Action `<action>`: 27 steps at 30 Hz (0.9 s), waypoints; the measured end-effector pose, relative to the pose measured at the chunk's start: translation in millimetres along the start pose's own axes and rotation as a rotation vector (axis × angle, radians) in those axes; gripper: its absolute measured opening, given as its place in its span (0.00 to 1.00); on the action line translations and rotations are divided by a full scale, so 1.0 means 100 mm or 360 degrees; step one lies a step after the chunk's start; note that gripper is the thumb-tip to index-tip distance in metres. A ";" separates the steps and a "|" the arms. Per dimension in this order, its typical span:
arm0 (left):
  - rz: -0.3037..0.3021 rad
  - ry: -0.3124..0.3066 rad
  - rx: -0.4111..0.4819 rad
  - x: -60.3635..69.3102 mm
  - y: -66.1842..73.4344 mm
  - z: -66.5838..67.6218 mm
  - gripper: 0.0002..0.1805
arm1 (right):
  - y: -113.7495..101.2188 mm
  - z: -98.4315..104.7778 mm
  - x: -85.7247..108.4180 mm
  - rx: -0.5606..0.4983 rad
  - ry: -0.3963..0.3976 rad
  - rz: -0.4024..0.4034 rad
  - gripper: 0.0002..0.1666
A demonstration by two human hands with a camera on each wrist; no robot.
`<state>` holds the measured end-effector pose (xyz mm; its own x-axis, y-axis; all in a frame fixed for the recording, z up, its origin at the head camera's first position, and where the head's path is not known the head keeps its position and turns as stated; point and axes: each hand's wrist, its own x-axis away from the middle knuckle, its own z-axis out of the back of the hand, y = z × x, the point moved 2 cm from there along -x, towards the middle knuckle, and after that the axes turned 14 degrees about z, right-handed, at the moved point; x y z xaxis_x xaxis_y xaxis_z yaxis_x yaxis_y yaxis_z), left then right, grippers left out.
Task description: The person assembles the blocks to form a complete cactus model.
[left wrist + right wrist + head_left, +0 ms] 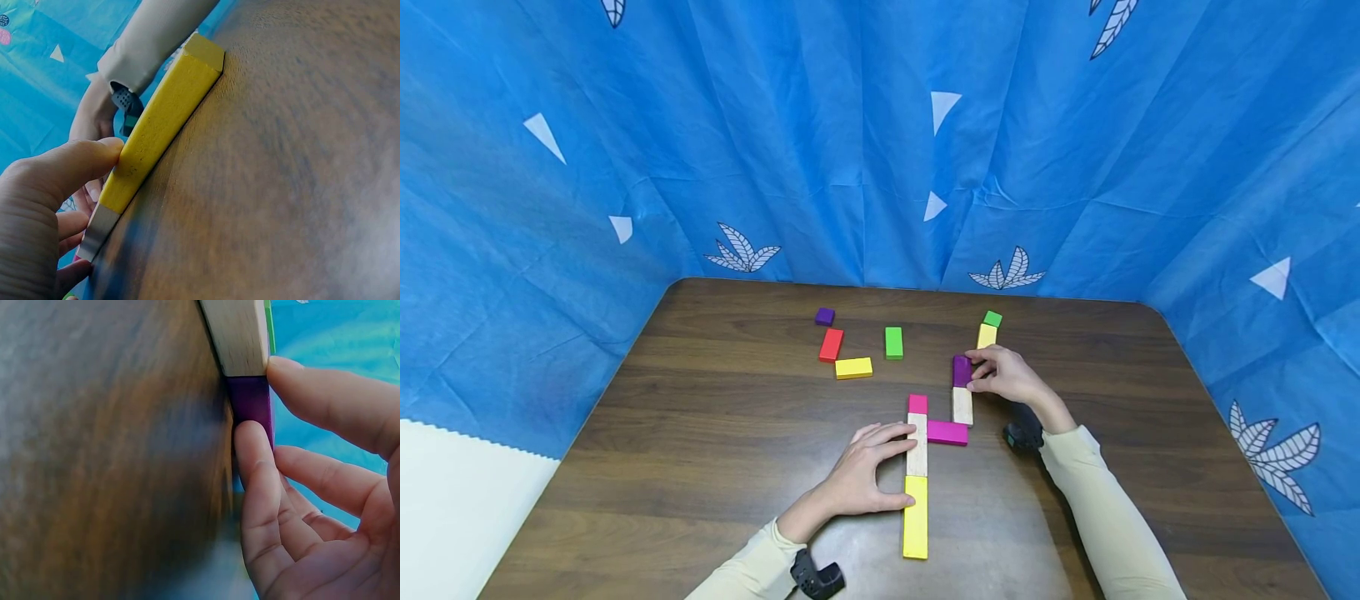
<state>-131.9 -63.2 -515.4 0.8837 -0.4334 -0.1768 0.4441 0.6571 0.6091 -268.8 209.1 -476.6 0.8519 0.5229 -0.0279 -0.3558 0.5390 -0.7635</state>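
Observation:
My left hand (861,475) touches a column of blocks from the left. Its thumb meets a long yellow block (916,529); the fingers reach a plain wooden block (917,458) above it. A pink block (917,404) tops this column, and a magenta block (947,432) extends rightward from it. My right hand (1007,377) pinches a purple block (962,372), which lines up end to end with a second wooden block (962,406). In the right wrist view, fingertips (251,434) bear on the purple block (250,397), touching the wooden block (236,337).
Beyond the right hand lie a pale yellow block (987,335) and a small green one (992,318). Farther left are loose green (893,342), yellow (853,367), red (831,344) and dark purple (824,317) blocks. A blue curtain (865,150) borders the wooden table (715,433).

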 end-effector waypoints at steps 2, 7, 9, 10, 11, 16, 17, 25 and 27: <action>0.0005 -0.0004 0.0001 0.00 0.00 0.00 0.40 | 0.01 -0.01 0.00 0.0001 0.0008 0.0002 0.36; 0.0001 -0.0006 0.0012 0.00 0.01 -0.01 0.40 | 0.02 -0.02 0.06 0.0017 0.0082 0.0053 0.35; -0.0011 -0.0001 0.0011 0.00 0.01 -0.01 0.40 | 0.02 -0.02 0.11 0.0048 0.0147 0.0075 0.34; -0.0018 0.0003 0.0007 -0.01 0.02 -0.01 0.40 | 0.02 -0.03 0.14 0.0067 0.0186 0.0081 0.34; -0.0024 0.0007 0.0004 -0.01 0.02 -0.01 0.40 | 0.02 -0.04 0.17 0.0083 0.0226 0.0087 0.34; -0.0028 0.0023 -0.0003 0.00 0.01 -0.01 0.40 | -0.02 -0.11 0.30 0.0096 0.0347 0.0185 0.33; -0.0022 0.0019 -0.0001 0.00 0.01 0.00 0.40 | -0.03 -0.13 0.32 0.0084 0.0360 0.0209 0.33; 0.0005 -0.0011 0.0007 0.00 0.01 0.00 0.40 | -0.03 -0.30 0.49 0.0058 0.0344 0.0334 0.34; 0.0006 -0.0010 0.0006 0.00 0.00 0.00 0.40 | -0.02 -0.34 0.50 0.0077 0.0337 0.0367 0.33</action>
<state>-131.6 -63.5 -515.0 0.8845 -0.4347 -0.1694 0.4400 0.6565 0.6127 -212.2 212.2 -498.7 0.8059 0.4886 -0.3345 -0.5625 0.4555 -0.6900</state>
